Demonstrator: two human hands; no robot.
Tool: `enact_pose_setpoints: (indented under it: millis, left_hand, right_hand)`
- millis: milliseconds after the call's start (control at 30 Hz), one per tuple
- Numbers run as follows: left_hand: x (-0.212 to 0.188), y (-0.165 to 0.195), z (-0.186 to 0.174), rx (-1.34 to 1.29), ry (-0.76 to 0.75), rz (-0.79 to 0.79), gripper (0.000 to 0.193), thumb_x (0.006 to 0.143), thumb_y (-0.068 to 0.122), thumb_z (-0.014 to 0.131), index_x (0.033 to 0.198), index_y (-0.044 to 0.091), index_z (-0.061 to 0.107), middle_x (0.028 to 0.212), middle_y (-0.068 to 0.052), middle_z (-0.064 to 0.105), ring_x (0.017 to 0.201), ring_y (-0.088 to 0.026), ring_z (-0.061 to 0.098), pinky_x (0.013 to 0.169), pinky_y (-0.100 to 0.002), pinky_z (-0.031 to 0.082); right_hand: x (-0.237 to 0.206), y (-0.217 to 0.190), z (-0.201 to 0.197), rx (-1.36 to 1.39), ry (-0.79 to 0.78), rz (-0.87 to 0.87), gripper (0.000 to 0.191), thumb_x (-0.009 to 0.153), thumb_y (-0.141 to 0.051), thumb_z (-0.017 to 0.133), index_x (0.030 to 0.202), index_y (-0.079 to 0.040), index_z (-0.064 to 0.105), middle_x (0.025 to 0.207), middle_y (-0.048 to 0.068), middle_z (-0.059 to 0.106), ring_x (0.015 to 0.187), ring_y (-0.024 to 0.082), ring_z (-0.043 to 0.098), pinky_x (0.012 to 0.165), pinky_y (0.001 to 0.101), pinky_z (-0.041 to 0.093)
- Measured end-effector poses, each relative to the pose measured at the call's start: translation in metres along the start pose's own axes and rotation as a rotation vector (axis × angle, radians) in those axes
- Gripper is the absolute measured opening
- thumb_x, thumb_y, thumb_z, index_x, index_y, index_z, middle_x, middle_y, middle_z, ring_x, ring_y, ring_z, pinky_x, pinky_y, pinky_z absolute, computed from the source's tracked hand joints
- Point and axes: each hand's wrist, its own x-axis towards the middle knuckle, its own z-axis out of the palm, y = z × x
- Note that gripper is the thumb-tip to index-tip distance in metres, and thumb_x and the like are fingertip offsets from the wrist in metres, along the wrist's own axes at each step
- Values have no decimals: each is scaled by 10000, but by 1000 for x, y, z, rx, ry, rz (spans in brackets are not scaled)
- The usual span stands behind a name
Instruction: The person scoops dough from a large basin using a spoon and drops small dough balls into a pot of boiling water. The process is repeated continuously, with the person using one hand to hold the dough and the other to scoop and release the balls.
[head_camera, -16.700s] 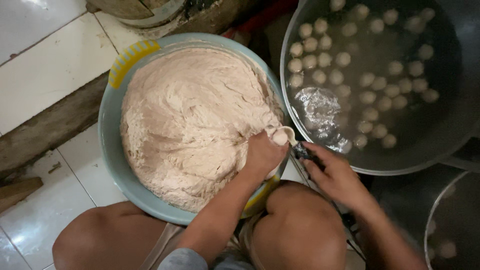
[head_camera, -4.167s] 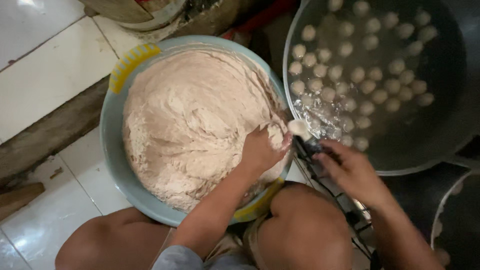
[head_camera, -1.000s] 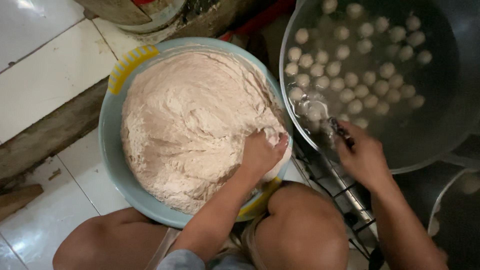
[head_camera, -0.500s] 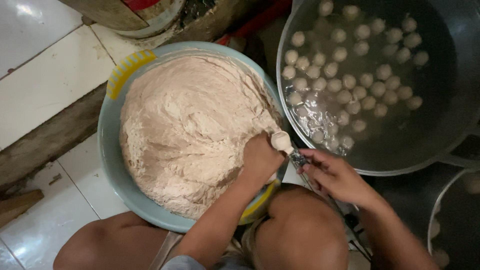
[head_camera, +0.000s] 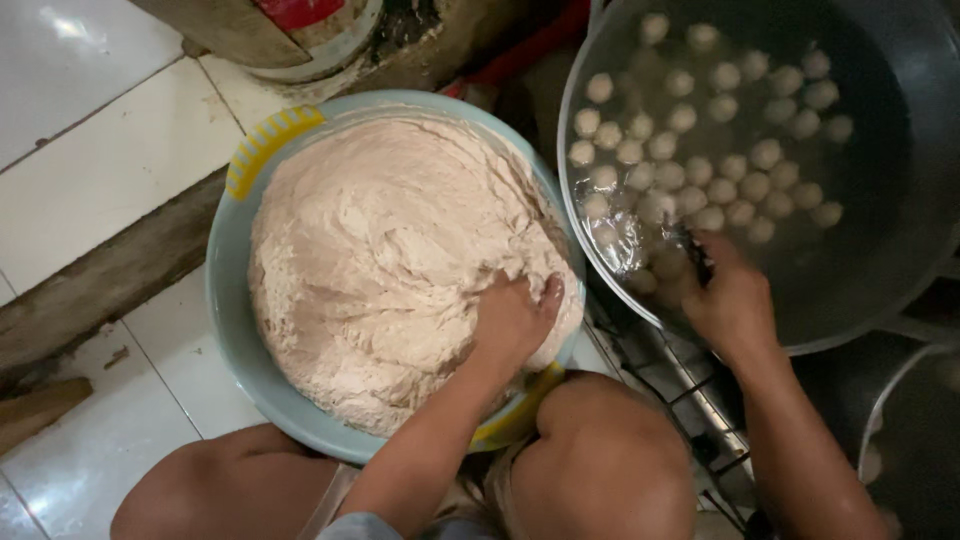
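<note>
- The left hand (head_camera: 515, 320) is lying palm-down in the pale pinkish paste (head_camera: 390, 260), at the mound's near right edge; its fingers are curled into the mass, gripping a clump of it, with paste smeared over the fingertips.
- The left forearm is slanting up from the lower middle of the view, passing between the person's two bare knees (head_camera: 600, 460) to reach the basin.
- The paste is filling a round light-blue basin (head_camera: 225, 300) with a yellow ribbed handle at its far-left rim; the basin is sitting on white floor tiles (head_camera: 90, 170), just in front of the knees.
- The right hand (head_camera: 730, 300) is reaching over the near rim of the large metal pot (head_camera: 900, 230) to the right of the basin, wrist bent, fingers pointing down toward the water and closed around something dark and thin; what it is cannot be made out.
- Many pale round balls (head_camera: 720, 150) are floating in the pot's water, clustered just beyond the right hand's fingertips.
- The pot is standing on a wire rack (head_camera: 680, 380), touching or nearly touching the basin's right rim.
</note>
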Motion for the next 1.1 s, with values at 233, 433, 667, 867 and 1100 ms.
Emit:
enact_pose_setpoints:
  millis: [233, 433, 667, 867, 1100]
  left_hand:
    - [-5, 1, 15, -309, 175, 225, 245, 888, 258, 738, 903, 15, 709, 837, -203, 731, 763, -411, 705, 708, -480, 581]
    - [-2, 6, 15, -333, 21, 37, 251, 755, 217, 781, 855, 3, 697, 790, -232, 712, 774, -420, 723, 685, -454, 587]
    - [5, 18, 0, -171, -17, 33, 379, 658, 266, 830, 855, -33, 704, 759, -218, 705, 743, -401, 708, 715, -483, 570]
    - [1, 25, -9, 89, -17, -31, 576, 722, 529, 860, 771, -32, 740, 813, -282, 678, 757, -432, 675, 705, -489, 571]
    - [1, 14, -1, -274, 26, 79, 334, 866, 362, 754, 863, 29, 732, 817, -188, 734, 816, -416, 693, 762, -464, 579]
  right_hand:
    - [-41, -40, -7, 570, -440, 176, 422, 943, -116, 622, 1362, -70, 587, 1045, 109, 752, 773, 182, 661, 696, 340, 556]
    - [-59, -69, -11, 368, -470, -20, 445, 973, -181, 655, 1404, -90, 601, 955, 63, 750, 794, 86, 649, 718, 270, 537]
    - [-48, -55, -5, 706, -700, 328, 469, 937, -155, 595, 1401, -91, 586, 940, 13, 760, 622, 86, 541, 543, 273, 469]
    - [-34, -22, -6, 369, -312, 85, 517, 965, -163, 629, 1470, -62, 579, 1038, 183, 719, 866, 195, 667, 742, 327, 516]
    - [-18, -14, -13, 156, -82, 64, 499, 944, -193, 652, 1428, -78, 619, 1279, 230, 690, 1036, 306, 702, 828, 385, 537]
